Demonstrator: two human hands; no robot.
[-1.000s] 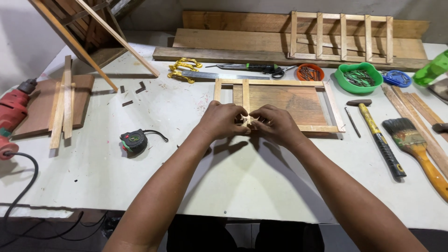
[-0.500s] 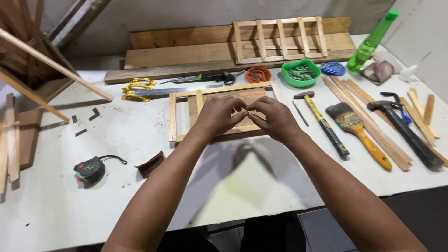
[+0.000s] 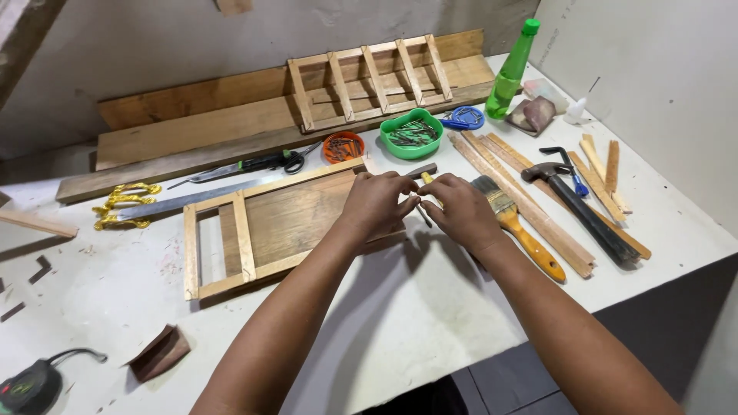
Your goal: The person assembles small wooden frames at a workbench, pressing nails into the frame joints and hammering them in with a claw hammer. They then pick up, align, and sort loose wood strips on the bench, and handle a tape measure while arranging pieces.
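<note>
While our two hands, left hand (image 3: 377, 204) and right hand (image 3: 461, 211), pinch closed on something too small to tell, one wooden frame (image 3: 254, 230) lies left, two hammers right

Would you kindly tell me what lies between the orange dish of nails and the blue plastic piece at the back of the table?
In the head view, the green bowl of nails sits between the orange dish and the blue plastic piece.
</note>
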